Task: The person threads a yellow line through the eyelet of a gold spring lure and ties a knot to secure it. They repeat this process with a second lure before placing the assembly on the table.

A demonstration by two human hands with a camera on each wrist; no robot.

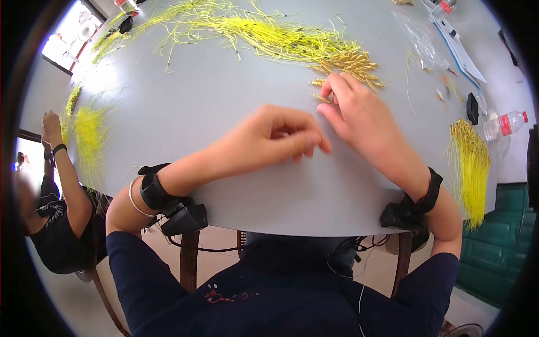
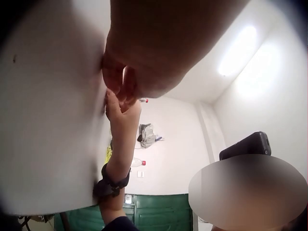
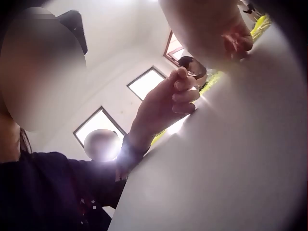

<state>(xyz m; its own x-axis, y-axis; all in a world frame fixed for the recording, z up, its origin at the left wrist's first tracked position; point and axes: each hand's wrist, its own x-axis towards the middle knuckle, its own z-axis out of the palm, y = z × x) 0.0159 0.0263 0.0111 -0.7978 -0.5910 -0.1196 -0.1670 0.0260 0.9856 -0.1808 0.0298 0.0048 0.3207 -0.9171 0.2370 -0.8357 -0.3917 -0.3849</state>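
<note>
My right hand [image 1: 359, 109] is at the near edge of a heap of gold, ridged, spindle-shaped pieces [image 1: 359, 64]. Its bent thumb and index finger close around one gold piece [image 1: 321, 98], whose end sticks out past the fingertips. Another gold piece [image 1: 316, 82] lies just beyond them. Long yellow strands with dark bits [image 1: 269, 36] trail leftward from the heap. My left hand [image 1: 281, 135], slightly blurred, hovers over the table beside the right one. Its fingers are curled in, the thumb against the index finger in the right wrist view, and nothing shows between them.
On the right lie a second yellow bundle with gold ends [image 1: 470, 168], a water bottle [image 1: 505, 124], a black case [image 1: 472, 108], a clear plastic bag [image 1: 421, 42] and a clipboard [image 1: 457, 48]. More yellow strands [image 1: 90, 129] lie at the left, near another person [image 1: 62, 224].
</note>
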